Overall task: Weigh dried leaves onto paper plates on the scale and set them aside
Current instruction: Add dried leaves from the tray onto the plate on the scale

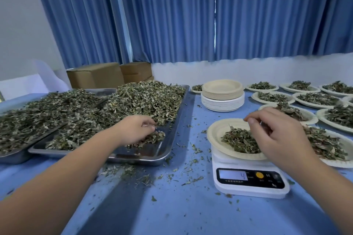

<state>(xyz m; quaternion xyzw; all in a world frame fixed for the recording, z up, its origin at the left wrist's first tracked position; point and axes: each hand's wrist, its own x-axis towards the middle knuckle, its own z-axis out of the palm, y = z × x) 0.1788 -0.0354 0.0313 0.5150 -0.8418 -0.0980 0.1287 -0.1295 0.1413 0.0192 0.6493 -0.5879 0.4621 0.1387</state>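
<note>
A white digital scale [248, 179] stands on the blue table, its display lit. On it sits a paper plate [215, 129] with a small heap of dried leaves [238, 139]. My right hand [275, 135] hovers over the plate's right side, fingers curled with the tips pinched together above the leaves. My left hand [135, 129] reaches into a steel tray [152, 154] at the left and grips a clump of dried leaves [152, 137] near the tray's front. A big pile of dried leaves [145, 99] fills the tray's back.
A second steel tray [11, 156] of leaves lies at the far left. A stack of unused paper plates [222, 95] stands behind the scale. Several filled plates [317, 99] cover the table's right side. Leaf crumbs litter the blue tabletop [172, 206]. Cardboard boxes [95, 74] sit at the back.
</note>
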